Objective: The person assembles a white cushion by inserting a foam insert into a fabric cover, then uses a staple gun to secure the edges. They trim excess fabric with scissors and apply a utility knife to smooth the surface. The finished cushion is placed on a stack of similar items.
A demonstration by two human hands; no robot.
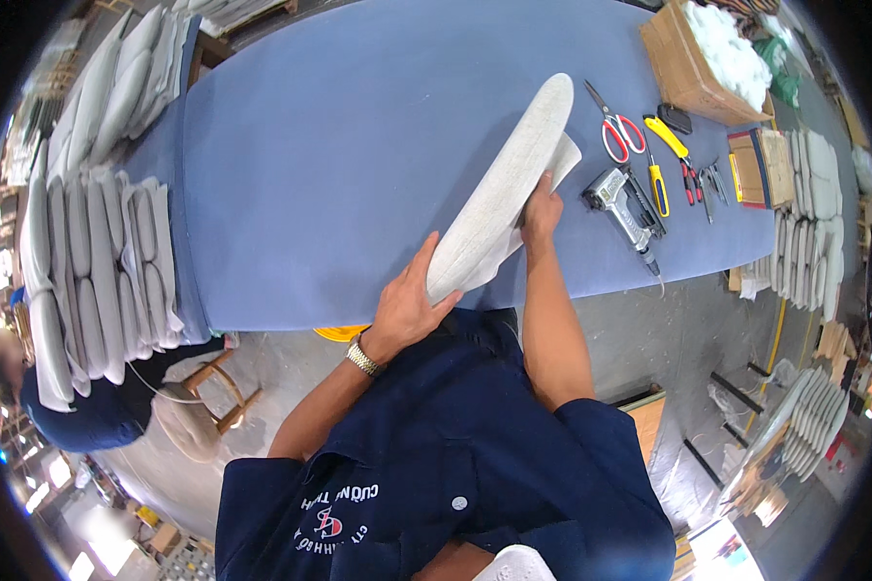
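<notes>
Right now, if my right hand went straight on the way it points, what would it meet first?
Probably the long, pale grey, fabric-covered panel your right hand holds, though depth is unclear.

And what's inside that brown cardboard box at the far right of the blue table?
White fluffy filling heaps up in the cardboard box. Whatever lies beneath it is covered, so I can't tell.

A blue-covered desk (358,145) spans the scene. Toward its right lie red-handled scissors (610,119), with a metal staple gun (632,218) nearer. Farther right are a yellow screwdriver (658,190), a yellow cutter (665,136), red-handled pliers (690,182) and a small black object (674,118). A cardboard box (676,66) with white stuffing (727,53) stands far right; a smaller box (770,169) sits nearer.
</notes>
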